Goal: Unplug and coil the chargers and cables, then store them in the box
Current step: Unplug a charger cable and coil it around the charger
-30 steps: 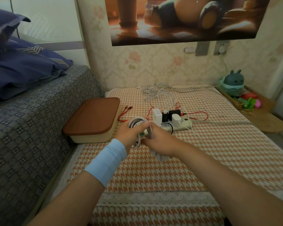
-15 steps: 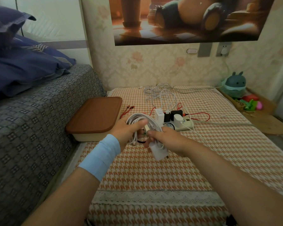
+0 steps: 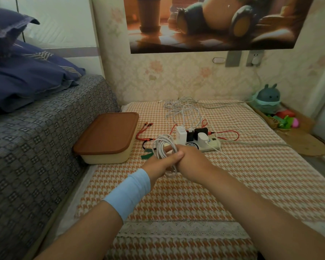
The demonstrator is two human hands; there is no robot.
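Over the checked mat, my left hand (image 3: 160, 163) and my right hand (image 3: 190, 159) meet and both grip a coiled white cable (image 3: 162, 147). The charger block seen earlier is hidden between them. Behind the hands lies a white power strip (image 3: 207, 146) with a white charger (image 3: 180, 134), two black chargers (image 3: 200, 133) and a white plug (image 3: 203, 137) in it. Loose white cables (image 3: 184, 111) and a red cable (image 3: 231, 133) spread across the mat. The cream box with its brown lid (image 3: 109, 134) shut stands to the left.
A bed with a grey patterned cover (image 3: 36, 147) and blue pillows runs along the left. Green and black cable ties (image 3: 146, 152) lie by the box. A plush toy (image 3: 267, 98) and small toys sit at the right wall. A grey cord (image 3: 251, 144) crosses the mat.
The white charger block that hung under my right hand is now tucked out of sight. Both hands have closed together around the coil, slightly nearer the box.
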